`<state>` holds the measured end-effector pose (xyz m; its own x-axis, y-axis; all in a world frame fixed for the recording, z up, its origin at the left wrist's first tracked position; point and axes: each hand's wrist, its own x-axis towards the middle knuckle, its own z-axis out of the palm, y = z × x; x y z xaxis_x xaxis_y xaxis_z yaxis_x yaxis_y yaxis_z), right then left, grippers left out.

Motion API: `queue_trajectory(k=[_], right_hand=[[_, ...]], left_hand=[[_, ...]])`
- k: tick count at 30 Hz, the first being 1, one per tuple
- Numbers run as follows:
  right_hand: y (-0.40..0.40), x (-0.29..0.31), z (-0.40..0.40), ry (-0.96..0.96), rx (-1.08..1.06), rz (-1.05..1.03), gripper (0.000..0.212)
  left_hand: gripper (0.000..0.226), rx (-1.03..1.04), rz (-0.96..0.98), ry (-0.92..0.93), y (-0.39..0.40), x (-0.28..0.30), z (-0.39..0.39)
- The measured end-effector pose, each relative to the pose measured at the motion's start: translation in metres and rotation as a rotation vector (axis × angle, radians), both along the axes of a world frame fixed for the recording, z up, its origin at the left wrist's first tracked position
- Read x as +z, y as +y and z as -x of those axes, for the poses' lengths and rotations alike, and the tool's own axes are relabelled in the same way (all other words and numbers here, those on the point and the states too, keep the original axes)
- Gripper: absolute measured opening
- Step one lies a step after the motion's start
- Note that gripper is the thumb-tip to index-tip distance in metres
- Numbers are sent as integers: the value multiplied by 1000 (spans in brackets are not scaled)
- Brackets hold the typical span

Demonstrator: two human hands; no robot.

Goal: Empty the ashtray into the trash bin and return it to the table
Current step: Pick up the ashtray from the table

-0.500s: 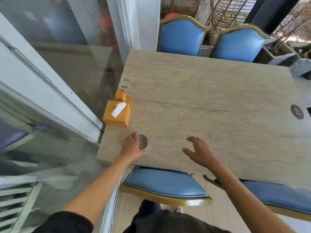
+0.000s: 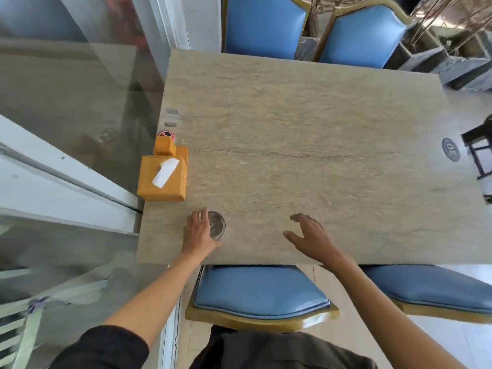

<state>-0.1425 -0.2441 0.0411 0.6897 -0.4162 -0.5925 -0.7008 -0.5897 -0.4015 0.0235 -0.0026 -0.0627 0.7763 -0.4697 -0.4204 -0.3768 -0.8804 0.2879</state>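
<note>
A small round glass ashtray rests on the stone table near its front left corner. My left hand lies against the ashtray's left side, fingers curled around its rim; I cannot tell whether the grip is firm. My right hand hovers over the table's front edge to the right, fingers spread, holding nothing. No trash bin is in view.
An orange wooden tissue box stands at the table's left edge, with a small orange block behind it. Blue padded chairs sit at the front and the back. A glass wall runs along the left.
My left hand has closed in a little more around the ashtray's left rim. My right hand stays spread over the front edge. The view has tilted slightly.
</note>
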Motion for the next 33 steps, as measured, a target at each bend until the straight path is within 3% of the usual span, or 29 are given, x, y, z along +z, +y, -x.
queue_trajectory(k=[8, 16, 21, 26, 33], right_hand=[[5, 8, 8, -30, -8, -14, 58], [18, 32, 22, -207, -80, -64, 46], [33, 59, 19, -430, -325, -371, 26], [50, 95, 24, -568, -555, -709, 37], [51, 107, 57, -614, -844, -1046, 54]], left_hand=[[116, 42, 56, 8, 3, 21, -4], [104, -10, 389, -87, 2, 87, 15], [111, -108, 528, -117, -10, 148, 36], [130, -125, 678, -73, -26, 195, 62], [137, -144, 837, 59, -53, 210, 103]])
